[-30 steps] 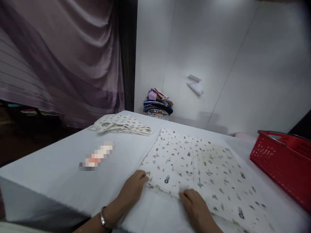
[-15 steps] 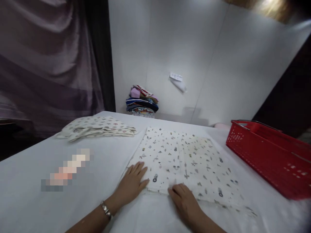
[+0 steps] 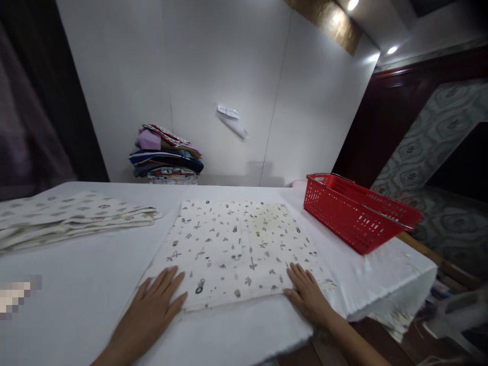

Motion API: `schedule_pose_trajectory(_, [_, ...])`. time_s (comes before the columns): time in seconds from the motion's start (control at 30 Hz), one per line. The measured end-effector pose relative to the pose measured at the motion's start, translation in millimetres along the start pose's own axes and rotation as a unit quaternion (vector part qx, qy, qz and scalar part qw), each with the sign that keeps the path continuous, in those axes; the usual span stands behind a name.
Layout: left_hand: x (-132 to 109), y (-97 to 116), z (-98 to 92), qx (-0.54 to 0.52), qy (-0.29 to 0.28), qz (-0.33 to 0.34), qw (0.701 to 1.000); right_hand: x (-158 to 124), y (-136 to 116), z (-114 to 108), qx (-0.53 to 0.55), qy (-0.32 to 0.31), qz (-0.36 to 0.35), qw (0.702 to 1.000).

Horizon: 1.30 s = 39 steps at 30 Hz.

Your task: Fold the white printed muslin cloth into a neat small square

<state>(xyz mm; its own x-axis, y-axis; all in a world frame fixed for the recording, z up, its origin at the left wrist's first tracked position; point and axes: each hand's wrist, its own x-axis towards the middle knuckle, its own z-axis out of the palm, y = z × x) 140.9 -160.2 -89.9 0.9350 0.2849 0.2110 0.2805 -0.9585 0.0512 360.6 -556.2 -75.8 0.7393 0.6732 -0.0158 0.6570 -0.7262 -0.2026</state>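
A white patterned cloth (image 3: 232,246) lies flat and folded on the white table (image 3: 84,284) in front of me. My left hand (image 3: 152,307) rests flat on its near left corner, fingers stretched out. My right hand (image 3: 307,295) lies flat on the near right corner, fingers spread, holding nothing.
A second folded patterned cloth (image 3: 64,216) lies at the left. A pile of coloured folded clothes (image 3: 165,160) sits at the back by the white wall. A red plastic basket (image 3: 356,211) stands at the table's right edge. The table drops off at the right.
My hands have slid apart along the cloth's near edge, from close together to its two corners. The view has swung to the right.
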Motion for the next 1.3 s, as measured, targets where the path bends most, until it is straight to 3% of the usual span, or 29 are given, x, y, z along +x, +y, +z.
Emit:
schedule_pose_trajectory(0.17, [1.7,2.3,-8.5,-0.014,-0.033,-0.008,0.999,-2.3,26.5,-11.5,-0.031,0.066,0.063,0.995])
schedule_pose_trajectory(0.33, [1.3,5.0,-12.8,-0.016,-0.053,-0.021,0.998,-8.2,59.0,-5.2,-0.031,0.005,0.123,0.992])
schedule_pose_trajectory(0.53, [14.1,-9.5,-18.6,-0.078,-0.112,-0.068,0.988,8.3,57.4,-16.5,-0.058,0.032,0.107,0.992])
schedule_pose_trajectory(0.7, [25.3,-22.8,-17.6,-0.047,-0.079,-0.081,0.992,32.5,60.8,-17.3,-0.059,0.037,0.12,0.99])
schedule_pose_trajectory(0.8, [20.8,-29.8,-3.9,-0.043,-0.078,-0.087,0.992,33.2,75.5,-4.3,-0.027,-0.001,0.138,0.99])
schedule_pose_trajectory(0.9, [24.5,-41.6,3.1,-0.062,-0.065,-0.092,0.992,35.8,92.9,2.0,-0.005,0.0,0.137,0.991])
schedule_pose_trajectory(1.03, [69.0,-54.8,-21.2,-0.064,-0.038,-0.128,0.989,74.3,101.0,-12.9,0.029,0.063,0.112,0.991])
schedule_pose_trajectory(1.17, [143.0,-53.6,-52.7,-0.085,-0.065,-0.188,0.976,156.6,93.9,-39.3,0.133,0.092,0.143,0.976])
schedule_pose_trajectory(1.3, [213.2,-59.9,-47.5,-0.128,-0.073,-0.255,0.956,245.3,99.7,-56.1,0.184,0.117,0.234,0.948])
